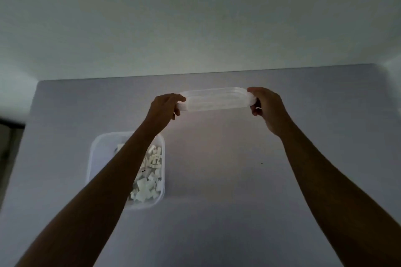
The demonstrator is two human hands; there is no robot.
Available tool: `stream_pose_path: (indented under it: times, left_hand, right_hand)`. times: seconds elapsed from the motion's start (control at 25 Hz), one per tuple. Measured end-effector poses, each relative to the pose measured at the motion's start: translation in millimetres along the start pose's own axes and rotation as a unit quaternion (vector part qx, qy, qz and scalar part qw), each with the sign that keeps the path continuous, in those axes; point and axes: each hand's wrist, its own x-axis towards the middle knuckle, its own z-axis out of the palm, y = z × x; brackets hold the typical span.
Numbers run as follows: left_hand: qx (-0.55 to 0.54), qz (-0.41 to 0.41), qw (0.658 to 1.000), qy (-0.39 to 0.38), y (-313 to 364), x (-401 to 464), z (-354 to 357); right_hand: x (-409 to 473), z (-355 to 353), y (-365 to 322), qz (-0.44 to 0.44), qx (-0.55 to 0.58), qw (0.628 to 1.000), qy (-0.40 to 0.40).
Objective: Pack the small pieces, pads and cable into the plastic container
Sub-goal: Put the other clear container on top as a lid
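A clear plastic lid (213, 99) hangs in the air over the far half of the table, held flat and seen almost edge-on. My left hand (166, 105) grips its left end and my right hand (263, 102) grips its right end. The clear plastic container (95, 151) stands on the table at the left, below my left forearm. Several small white pieces (149, 182) fill it, partly hidden by the arm. No cable or pads can be made out apart from the pile.
The grey table (238, 180) runs to a far edge against a pale wall (195, 17). A dark object (8, 128) shows at the left edge beyond the table.
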Motion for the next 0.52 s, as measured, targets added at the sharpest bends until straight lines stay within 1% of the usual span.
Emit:
stream_pose_path:
  times: [0.08, 0.12, 0.2, 0.24, 0.32, 0.4, 0.52]
  left_hand:
    - [-0.077, 0.005, 0.996, -0.034, 16, -21, -33]
    - [-0.083, 0.024, 0.995, -0.054, 22, -32, -50]
    - [-0.033, 0.079, 0.993, -0.08, 34, -54, -79]
    - [0.0, 0.101, 0.991, -0.085, 38, -65, -95]
    - [0.028, 0.129, 0.989, -0.066, 43, -84, -124]
    - [0.02, 0.154, 0.988, -0.024, 46, -97, -151]
    - [0.012, 0.16, 0.986, 0.039, 45, -108, -191]
  right_hand:
    - [-22, 7, -29, -0.015, 0.049, 0.998, -0.024]
    - [-33, 11, -42, -0.027, 0.063, 0.997, -0.041]
    - [-55, 19, -65, -0.06, 0.061, 0.994, -0.074]
    - [-67, 27, -75, -0.084, 0.04, 0.992, -0.083]
    - [-95, 46, -96, -0.14, -0.014, 0.987, -0.078]
    - [-125, 75, -115, -0.183, -0.053, 0.98, -0.049]
    - [-159, 125, -133, -0.213, -0.073, 0.974, 0.003]
